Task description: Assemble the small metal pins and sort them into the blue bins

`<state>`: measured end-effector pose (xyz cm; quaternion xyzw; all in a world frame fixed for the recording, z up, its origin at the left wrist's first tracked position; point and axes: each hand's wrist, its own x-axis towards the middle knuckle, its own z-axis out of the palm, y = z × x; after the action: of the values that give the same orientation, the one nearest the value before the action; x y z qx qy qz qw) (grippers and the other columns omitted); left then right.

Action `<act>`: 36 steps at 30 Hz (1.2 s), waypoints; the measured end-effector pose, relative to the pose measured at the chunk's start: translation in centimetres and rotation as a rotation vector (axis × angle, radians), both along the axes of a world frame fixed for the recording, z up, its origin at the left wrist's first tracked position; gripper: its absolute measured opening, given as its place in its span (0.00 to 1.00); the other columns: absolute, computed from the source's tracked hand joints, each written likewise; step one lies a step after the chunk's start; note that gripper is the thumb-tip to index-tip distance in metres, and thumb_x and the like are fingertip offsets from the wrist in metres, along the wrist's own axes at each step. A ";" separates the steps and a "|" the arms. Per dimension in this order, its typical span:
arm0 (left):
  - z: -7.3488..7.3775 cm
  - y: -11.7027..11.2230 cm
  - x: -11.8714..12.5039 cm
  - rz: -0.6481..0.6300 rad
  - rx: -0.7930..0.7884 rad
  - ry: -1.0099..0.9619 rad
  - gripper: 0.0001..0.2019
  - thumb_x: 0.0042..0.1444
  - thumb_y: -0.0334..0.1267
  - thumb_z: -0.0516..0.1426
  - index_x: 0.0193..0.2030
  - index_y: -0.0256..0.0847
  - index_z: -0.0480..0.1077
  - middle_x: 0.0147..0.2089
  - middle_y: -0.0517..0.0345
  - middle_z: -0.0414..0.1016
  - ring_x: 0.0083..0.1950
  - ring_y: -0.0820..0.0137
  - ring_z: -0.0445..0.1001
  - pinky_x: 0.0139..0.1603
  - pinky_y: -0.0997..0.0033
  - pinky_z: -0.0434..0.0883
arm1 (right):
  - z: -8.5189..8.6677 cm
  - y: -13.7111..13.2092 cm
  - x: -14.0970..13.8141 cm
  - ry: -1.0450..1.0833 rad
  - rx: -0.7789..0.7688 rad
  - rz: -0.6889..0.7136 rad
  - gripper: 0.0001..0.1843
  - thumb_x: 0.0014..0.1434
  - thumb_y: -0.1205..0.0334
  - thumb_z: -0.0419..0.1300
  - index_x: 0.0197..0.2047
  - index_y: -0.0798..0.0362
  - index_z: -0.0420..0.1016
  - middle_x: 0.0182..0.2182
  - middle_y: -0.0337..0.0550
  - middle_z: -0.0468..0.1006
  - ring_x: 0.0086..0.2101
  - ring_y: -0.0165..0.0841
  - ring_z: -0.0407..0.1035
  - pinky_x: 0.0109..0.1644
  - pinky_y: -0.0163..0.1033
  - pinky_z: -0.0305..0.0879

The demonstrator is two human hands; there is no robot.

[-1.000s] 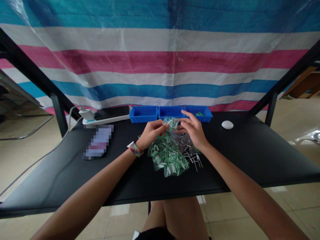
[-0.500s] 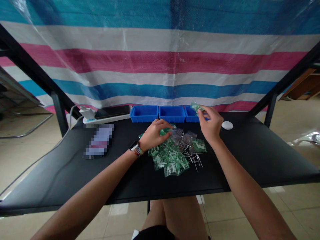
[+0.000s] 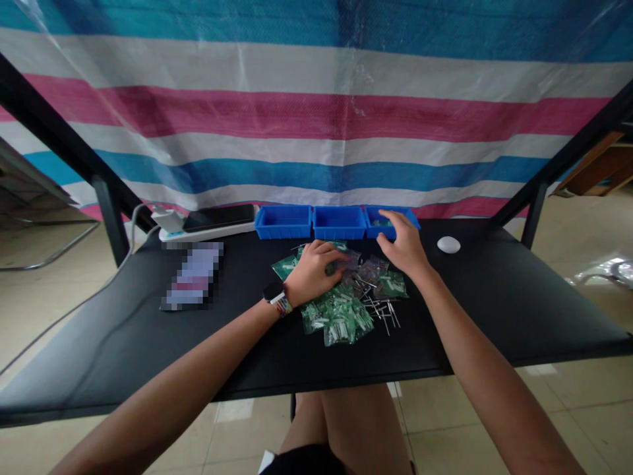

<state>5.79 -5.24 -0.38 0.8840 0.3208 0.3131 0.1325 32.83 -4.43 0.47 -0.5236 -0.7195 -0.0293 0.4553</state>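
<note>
My left hand [image 3: 316,269], with a watch on its wrist, rests on the heap of small green-tinted plastic packets [image 3: 339,320]. Its thumb and index finger curl close together at the clear packets [image 3: 353,258]; what is between the tips I cannot make out. Over the right blue bin [image 3: 390,231] hovers my right hand [image 3: 406,245], its thumb and fingers apart and nothing in them. A green packet [image 3: 380,223] lies inside that bin. Loose thin metal pins [image 3: 386,313] are scattered at the heap's right side, beside another green packet [image 3: 394,284].
Two more blue bins, the left bin [image 3: 283,224] and the middle bin [image 3: 339,225], stand in the same row. A white power strip [image 3: 212,232] with a dark phone [image 3: 220,216] is behind left. A blurred-out phone-shaped thing [image 3: 192,276] and a white mouse-like object [image 3: 448,245] flank the heap.
My right hand has let go of the green packet, which now lies in the right bin. My left hand has shifted slightly right and down onto the heap, its thumb and finger closing.
</note>
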 end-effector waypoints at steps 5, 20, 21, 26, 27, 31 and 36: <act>0.5 0.0 0.0 0.036 -0.070 -0.125 0.07 0.64 0.36 0.61 0.41 0.44 0.83 0.43 0.52 0.83 0.49 0.57 0.75 0.56 0.54 0.67 | 0.9 -1.2 -2.1 0.075 -0.072 0.165 0.23 0.59 0.66 0.62 0.58 0.49 0.80 0.57 0.52 0.81 0.61 0.50 0.72 0.70 0.60 0.64; 1.8 1.0 -0.7 -0.137 -0.724 -0.753 0.16 0.61 0.50 0.68 0.44 0.37 0.80 0.34 0.56 0.81 0.37 0.70 0.78 0.44 0.70 0.75 | 1.4 -2.9 -6.4 0.804 -0.620 0.549 0.16 0.54 0.50 0.75 0.37 0.52 0.80 0.24 0.36 0.76 0.23 0.30 0.69 0.25 0.36 0.67; 1.7 1.1 -0.7 -0.131 -0.742 -0.774 0.17 0.61 0.52 0.67 0.43 0.37 0.80 0.34 0.56 0.80 0.36 0.70 0.78 0.43 0.70 0.75 | 1.4 -3.0 -6.5 0.802 -0.604 0.547 0.16 0.54 0.50 0.75 0.36 0.52 0.80 0.23 0.35 0.75 0.22 0.30 0.69 0.25 0.36 0.67; 1.7 1.1 -0.9 -0.043 -0.823 -0.760 0.28 0.65 0.63 0.59 0.27 0.38 0.74 0.23 0.58 0.71 0.24 0.73 0.70 0.27 0.72 0.69 | 1.4 -3.2 -6.7 0.745 -0.440 0.497 0.14 0.57 0.49 0.74 0.36 0.49 0.80 0.25 0.37 0.77 0.24 0.32 0.71 0.30 0.40 0.72; 1.8 1.0 -0.9 -0.032 -0.817 -0.720 0.30 0.65 0.64 0.58 0.25 0.38 0.73 0.21 0.58 0.70 0.22 0.73 0.69 0.26 0.73 0.68 | 1.4 -3.3 -6.8 0.708 -0.382 0.483 0.13 0.59 0.49 0.73 0.36 0.49 0.81 0.28 0.39 0.77 0.26 0.33 0.72 0.31 0.42 0.73; 2.4 0.7 -0.9 -0.061 -0.842 -0.650 0.30 0.64 0.63 0.59 0.24 0.37 0.75 0.22 0.53 0.75 0.23 0.72 0.71 0.27 0.72 0.68 | 1.6 -4.0 -6.8 0.458 -0.164 0.442 0.05 0.64 0.55 0.69 0.38 0.45 0.84 0.38 0.44 0.79 0.35 0.38 0.75 0.38 0.46 0.76; 2.6 0.6 -0.7 -0.110 -0.769 -0.733 0.18 0.57 0.52 0.69 0.33 0.37 0.79 0.29 0.55 0.81 0.28 0.72 0.75 0.31 0.73 0.71 | 2.0 -4.5 -6.9 0.416 -0.088 0.385 0.09 0.62 0.60 0.68 0.46 0.44 0.84 0.52 0.47 0.77 0.42 0.38 0.76 0.44 0.47 0.78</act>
<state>5.06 -4.60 2.18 0.6198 0.2984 0.4536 0.5666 25.89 -8.92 2.47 -0.3915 -0.6972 0.1972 0.5672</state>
